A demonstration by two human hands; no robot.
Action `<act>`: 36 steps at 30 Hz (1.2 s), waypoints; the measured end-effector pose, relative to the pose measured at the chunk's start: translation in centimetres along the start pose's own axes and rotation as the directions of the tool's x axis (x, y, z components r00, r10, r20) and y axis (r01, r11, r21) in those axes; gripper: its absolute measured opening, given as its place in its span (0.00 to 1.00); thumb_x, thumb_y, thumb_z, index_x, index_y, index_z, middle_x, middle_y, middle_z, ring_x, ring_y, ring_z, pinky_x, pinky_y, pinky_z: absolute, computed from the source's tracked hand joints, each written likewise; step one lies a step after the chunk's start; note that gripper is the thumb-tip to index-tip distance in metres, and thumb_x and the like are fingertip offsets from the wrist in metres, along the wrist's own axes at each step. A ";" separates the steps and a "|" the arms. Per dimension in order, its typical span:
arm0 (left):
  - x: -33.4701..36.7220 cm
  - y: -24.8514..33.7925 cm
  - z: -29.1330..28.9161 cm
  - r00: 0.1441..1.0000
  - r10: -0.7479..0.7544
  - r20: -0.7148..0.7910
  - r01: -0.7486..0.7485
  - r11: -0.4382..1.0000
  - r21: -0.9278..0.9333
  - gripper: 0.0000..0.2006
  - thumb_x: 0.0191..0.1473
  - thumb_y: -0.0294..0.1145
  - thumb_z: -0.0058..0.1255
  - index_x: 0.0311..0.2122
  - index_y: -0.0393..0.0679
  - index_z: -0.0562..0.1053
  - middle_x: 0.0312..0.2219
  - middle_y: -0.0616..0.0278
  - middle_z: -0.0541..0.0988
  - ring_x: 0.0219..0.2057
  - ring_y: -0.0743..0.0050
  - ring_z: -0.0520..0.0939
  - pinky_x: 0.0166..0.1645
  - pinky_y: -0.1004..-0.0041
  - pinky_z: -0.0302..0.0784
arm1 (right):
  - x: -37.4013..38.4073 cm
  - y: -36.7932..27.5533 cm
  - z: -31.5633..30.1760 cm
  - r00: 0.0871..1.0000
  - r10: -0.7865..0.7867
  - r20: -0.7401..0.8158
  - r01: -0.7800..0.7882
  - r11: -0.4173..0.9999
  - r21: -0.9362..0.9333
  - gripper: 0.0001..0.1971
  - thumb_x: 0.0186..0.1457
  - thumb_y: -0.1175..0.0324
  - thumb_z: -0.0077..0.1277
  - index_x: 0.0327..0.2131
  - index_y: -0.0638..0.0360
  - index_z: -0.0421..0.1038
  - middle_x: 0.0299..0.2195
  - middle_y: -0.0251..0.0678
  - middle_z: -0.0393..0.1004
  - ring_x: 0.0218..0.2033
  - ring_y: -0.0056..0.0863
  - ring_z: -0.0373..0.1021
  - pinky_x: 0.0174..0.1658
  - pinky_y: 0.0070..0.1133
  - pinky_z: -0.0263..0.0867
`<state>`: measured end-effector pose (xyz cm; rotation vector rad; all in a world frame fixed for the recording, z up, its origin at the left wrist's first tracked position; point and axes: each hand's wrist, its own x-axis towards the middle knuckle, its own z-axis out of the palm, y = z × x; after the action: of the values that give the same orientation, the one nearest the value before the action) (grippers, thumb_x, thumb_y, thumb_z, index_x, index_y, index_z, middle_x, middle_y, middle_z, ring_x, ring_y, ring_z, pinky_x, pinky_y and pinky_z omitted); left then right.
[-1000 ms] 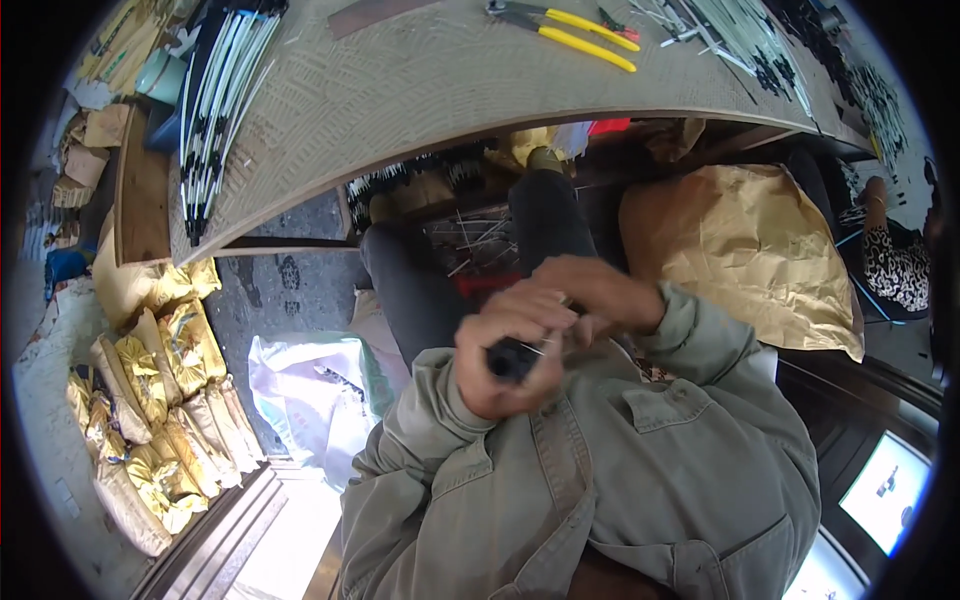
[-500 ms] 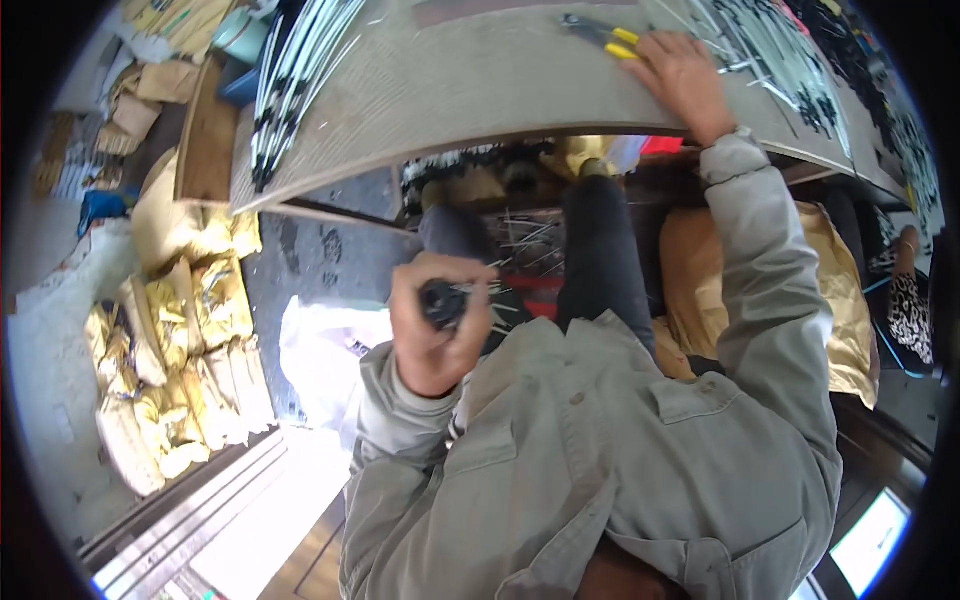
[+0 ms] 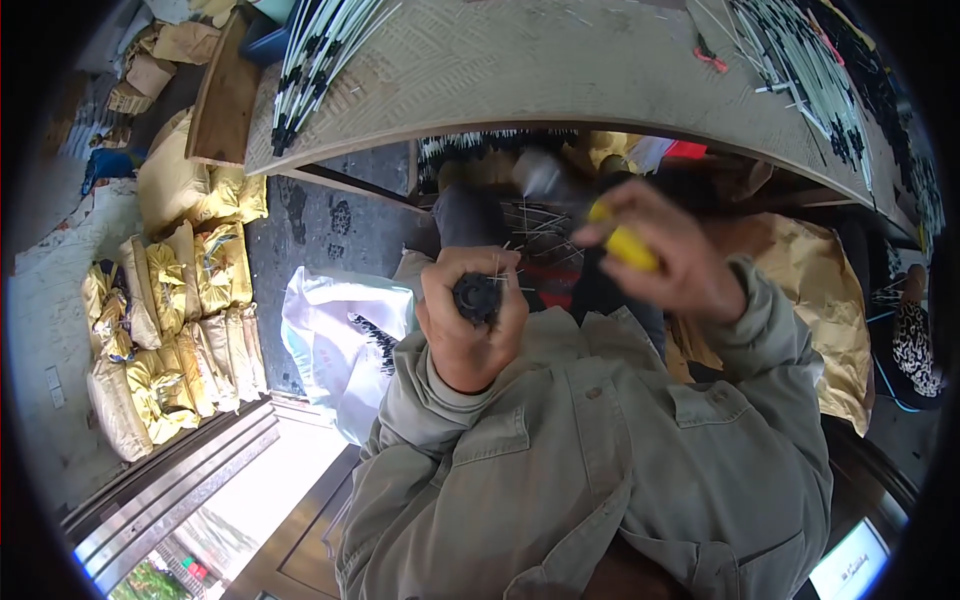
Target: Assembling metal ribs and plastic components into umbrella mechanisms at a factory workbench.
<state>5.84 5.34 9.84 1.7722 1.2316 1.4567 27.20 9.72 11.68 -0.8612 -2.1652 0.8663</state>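
Observation:
My left hand (image 3: 455, 335) is wrapped round a black bundle with a round end (image 3: 478, 297), held in front of my chest. Thin pale sticks poke out beside its fingers. To the right of it, my right hand (image 3: 680, 250) grips yellow-handled pliers (image 3: 630, 249) above my lap. Motion smears this hand and the tool, so the jaws cannot be made out clearly; they point away from me, and the two hands are apart. Beneath them, between my legs, lie loose thin sticks (image 3: 545, 225).
The workbench (image 3: 520, 70) crosses ahead, with pale black-tipped rods (image 3: 320, 65) at its left and more rods (image 3: 800, 75) at its right. A red-handled tool (image 3: 711, 58) lies there. White plastic bag (image 3: 335, 335) and stacked yellow sacks (image 3: 170, 290) stand left; brown paper (image 3: 800, 310) lies right.
My right hand has lifted the pliers off the bench and brought them back over my lap. The left hand with the black bundle has shifted slightly right in the picture.

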 end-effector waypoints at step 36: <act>0.2 0.2 -0.5 0.985 -0.056 0.164 0.059 0.998 -0.012 0.13 0.42 0.16 0.46 0.35 0.37 0.59 0.30 0.48 0.74 0.28 0.72 0.74 0.36 0.76 0.68 | 2.6 3.1 2.2 0.712 -0.679 -0.179 0.079 0.331 -0.940 0.10 0.43 0.60 0.59 0.31 0.43 0.70 0.47 0.24 0.60 0.50 0.26 0.60 0.57 0.35 0.45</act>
<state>5.45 5.35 10.24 1.7913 1.1731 1.2582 25.09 12.71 8.87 -0.7840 -2.0077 -0.8950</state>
